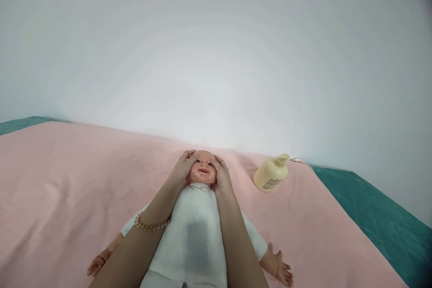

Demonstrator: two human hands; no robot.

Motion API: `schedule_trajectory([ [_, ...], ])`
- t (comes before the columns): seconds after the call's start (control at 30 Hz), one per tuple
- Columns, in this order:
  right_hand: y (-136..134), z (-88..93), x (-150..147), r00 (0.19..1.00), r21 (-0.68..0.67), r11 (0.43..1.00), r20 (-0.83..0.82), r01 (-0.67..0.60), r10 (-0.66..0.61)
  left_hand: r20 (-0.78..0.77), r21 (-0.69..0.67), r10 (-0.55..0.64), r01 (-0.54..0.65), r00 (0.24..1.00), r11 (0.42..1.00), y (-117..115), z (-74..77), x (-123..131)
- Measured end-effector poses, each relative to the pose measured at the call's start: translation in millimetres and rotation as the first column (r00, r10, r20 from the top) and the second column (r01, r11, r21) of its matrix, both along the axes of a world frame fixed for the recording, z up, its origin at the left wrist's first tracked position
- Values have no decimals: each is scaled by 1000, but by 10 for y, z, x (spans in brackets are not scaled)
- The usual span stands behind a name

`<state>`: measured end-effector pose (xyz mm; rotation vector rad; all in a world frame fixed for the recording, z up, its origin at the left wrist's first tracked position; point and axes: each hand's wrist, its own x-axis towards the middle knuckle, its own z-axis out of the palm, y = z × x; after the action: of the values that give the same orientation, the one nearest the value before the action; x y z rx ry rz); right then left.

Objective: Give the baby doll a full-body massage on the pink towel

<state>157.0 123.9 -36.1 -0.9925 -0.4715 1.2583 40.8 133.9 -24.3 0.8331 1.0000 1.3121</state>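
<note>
The doll (202,216) lies on its back on a pink sheet (114,166), its head (203,169) toward a pale wall (216,54). The left hand (185,167) and right hand (222,172) grip that head between them, 1 at each side, thumbs laid on the brow near the eyes and fingers curved along the sides. The 2 forearms run up over the doll's spread arms, with the white shirt (184,229) between them; a beaded bracelet (151,225) circles the left forearm.

Past the hands, a short band of sheet reaches to the wall, so forward room is tight. Leftward, the sheet spreads wide and wrinkled, with a green cover (27,123) showing at its far corner. Rightward, a strip of pink lies between the right hand and a yellow pump bottle (270,174), upright and near the sheet's far edge. Beyond the bottle, the right edge slants down toward the lower right, bordering more green. The doll's 2 hands lie outside the forearms.
</note>
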Motion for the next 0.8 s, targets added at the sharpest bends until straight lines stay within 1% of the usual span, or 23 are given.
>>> schedule_trajectory([
  [0.17,11,8,-10,1000,-3,1000,-29,5,-5,-1,19,54,-54,999,998,56,-40,-3],
  [0.33,8,13,6,995,22,1000,-100,-15,18,69,2,53,-54,996,999,72,-71,-8],
  [0.43,7,17,13,993,20,1000,-113,-12,15,72,-26,57,-55,996,998,73,-58,-17],
  [0.53,17,9,5,994,14,1000,-108,-4,5,47,-50,86,-84,995,995,70,-26,-28],
  [0.67,67,-62,1,991,7,1000,-128,29,-28,15,-46,121,-120,993,992,66,12,-35],
  [0.8,131,-167,15,990,31,999,-141,9,-4,6,-32,134,-133,991,991,77,9,-36],
])
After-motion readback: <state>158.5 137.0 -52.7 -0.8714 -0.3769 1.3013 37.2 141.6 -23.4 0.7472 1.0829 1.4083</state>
